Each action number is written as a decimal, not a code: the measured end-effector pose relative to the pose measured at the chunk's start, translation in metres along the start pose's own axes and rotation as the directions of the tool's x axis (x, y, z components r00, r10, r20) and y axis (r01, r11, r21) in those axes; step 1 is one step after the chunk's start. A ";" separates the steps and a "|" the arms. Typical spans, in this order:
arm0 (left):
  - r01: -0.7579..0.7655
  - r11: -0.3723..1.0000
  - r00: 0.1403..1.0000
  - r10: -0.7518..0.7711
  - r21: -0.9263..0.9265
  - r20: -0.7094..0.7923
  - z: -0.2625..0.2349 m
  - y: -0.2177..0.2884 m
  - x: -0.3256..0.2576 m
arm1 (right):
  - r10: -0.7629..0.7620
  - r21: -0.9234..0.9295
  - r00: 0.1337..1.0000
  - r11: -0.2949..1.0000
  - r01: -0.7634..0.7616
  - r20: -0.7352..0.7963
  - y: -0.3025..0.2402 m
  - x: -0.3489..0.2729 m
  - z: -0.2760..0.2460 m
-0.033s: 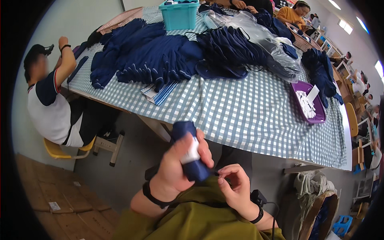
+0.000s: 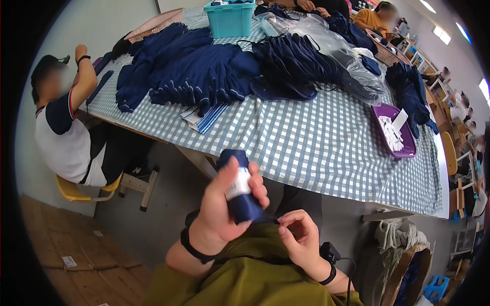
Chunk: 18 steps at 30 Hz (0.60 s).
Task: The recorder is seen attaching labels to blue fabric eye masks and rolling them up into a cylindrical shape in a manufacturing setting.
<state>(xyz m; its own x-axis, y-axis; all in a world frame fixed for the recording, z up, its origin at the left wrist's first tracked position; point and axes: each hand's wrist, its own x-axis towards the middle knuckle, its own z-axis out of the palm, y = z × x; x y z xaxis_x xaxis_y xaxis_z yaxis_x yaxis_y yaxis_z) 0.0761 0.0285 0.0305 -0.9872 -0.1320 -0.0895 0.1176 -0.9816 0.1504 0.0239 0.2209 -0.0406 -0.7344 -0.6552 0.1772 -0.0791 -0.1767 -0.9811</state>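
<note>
Left hand (image 2: 214, 214) has its fingers around a navy bundle (image 2: 245, 208) before the bench (image 2: 306, 137), rolled and white band (image 2: 238, 185) seemingly fitted; right hand (image 2: 302, 239) curls narrowly, any hold unclear; navy cloth (image 2: 204, 71) lies unrolled.

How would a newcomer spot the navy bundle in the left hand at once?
Find the checked tablecloth; just in front of its near edge is the left hand. It grips a compact navy bundle with a white band, unlike the loose navy cloth heaped farther back.
</note>
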 end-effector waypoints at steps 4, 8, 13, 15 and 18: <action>-0.080 0.981 0.975 0.041 -0.177 -0.216 0.002 0.020 0.010 | 0.219 0.150 0.974 0.962 -0.227 0.062 0.000 -0.007 -0.003; -0.206 0.978 0.945 0.194 -0.018 -0.263 -0.002 0.033 0.020 | 0.299 0.235 0.945 0.917 -0.323 0.133 0.001 -0.010 -0.006; -0.278 0.944 0.934 0.309 0.176 -0.182 0.010 0.064 0.049 | 0.360 0.253 0.921 0.886 -0.388 0.151 0.008 -0.013 -0.016; -0.330 0.909 0.900 0.384 0.256 -0.206 0.025 0.080 0.057 | 0.396 0.245 0.907 0.874 -0.420 0.141 0.016 -0.017 -0.024; -0.481 0.802 0.850 0.526 0.355 -0.036 0.053 0.107 0.058 | 0.416 0.271 0.906 0.866 -0.421 0.078 0.034 -0.023 -0.039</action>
<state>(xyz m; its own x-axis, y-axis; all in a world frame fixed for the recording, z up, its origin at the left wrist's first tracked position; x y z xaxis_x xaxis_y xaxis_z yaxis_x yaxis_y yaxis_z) 0.0253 -0.0769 0.0939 -0.7731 -0.6334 -0.0320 0.5313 -0.6744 0.5128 0.0115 0.2583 -0.0807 -0.6457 -0.7244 -0.2417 0.4235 -0.0763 -0.9027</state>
